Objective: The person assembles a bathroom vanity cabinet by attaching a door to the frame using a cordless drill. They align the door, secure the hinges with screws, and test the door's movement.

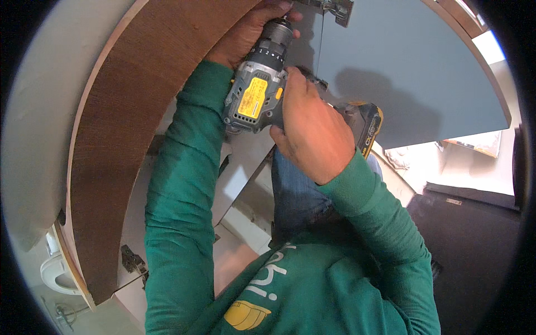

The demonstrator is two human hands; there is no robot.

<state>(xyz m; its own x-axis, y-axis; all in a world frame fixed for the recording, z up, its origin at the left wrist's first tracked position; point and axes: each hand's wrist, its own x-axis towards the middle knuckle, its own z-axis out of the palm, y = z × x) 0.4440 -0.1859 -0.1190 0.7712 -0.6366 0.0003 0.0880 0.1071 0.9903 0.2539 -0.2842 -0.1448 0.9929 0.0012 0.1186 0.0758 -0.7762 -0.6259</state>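
Note:
My right hand (315, 125) is wrapped around the handle of a cordless drill (254, 95) in grey, black and yellow. The drill's chuck (277, 33) points toward the top of the view, and its battery (365, 125) sticks out to the right of my hand. My left hand (240, 39) reaches up behind the chuck. Its fingers are curled together around the tip of the drill; what they pinch there is hidden. Just right of those fingertips, a metal hinge (338, 10) sits at the upper edge of a grey-blue panel (385, 56).
A brown wooden panel (106, 162) stands along my left arm. Another metal hinge (133, 259) shows at the lower left, near a white ring-shaped object (56, 274). A large dark flat-sided object (463, 245) is at the lower right. My jeans-clad leg (296, 184) is below the drill.

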